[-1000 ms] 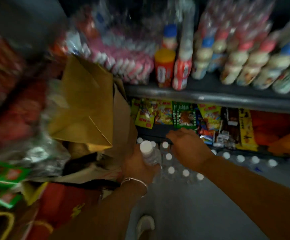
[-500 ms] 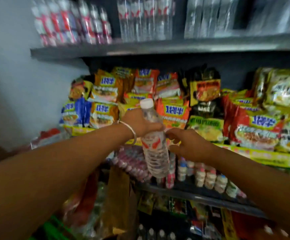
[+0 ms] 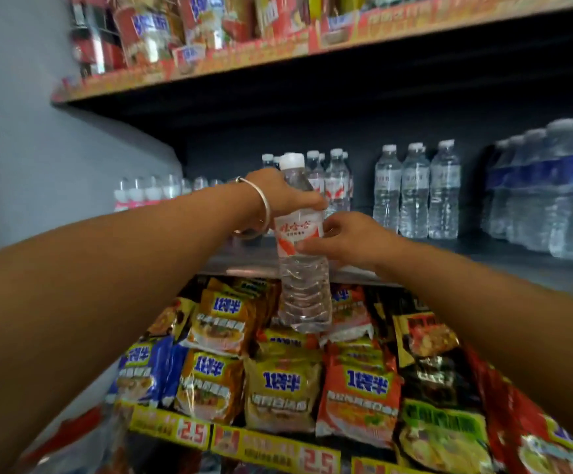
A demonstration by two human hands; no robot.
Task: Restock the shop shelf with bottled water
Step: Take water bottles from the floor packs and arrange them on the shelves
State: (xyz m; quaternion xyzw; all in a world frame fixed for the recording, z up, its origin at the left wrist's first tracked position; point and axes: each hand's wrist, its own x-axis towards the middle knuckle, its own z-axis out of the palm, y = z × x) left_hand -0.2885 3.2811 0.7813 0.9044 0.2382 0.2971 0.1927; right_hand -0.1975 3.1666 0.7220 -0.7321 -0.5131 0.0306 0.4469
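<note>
A clear water bottle (image 3: 301, 261) with a white cap and a red-and-white label hangs upright in front of the water shelf (image 3: 483, 254). My left hand (image 3: 285, 196) grips it just below the neck. My right hand (image 3: 350, 239) touches the label from the right, fingers curled against the bottle's side. Right behind the bottle, matching red-label bottles (image 3: 336, 181) stand on the shelf.
Plain-label bottles (image 3: 415, 191) and blue-label bottles (image 3: 558, 193) fill the shelf to the right, small pink-label bottles (image 3: 148, 193) the left. Noodle packets (image 3: 278, 388) crowd the shelf below; snack packs (image 3: 182, 25) sit on the one above. A grey wall (image 3: 22, 131) closes the left.
I have lifted the bottle from the floor-level stock past the noodle shelf to the water shelf. My view has tilted upward, and my right hand has come to the label.
</note>
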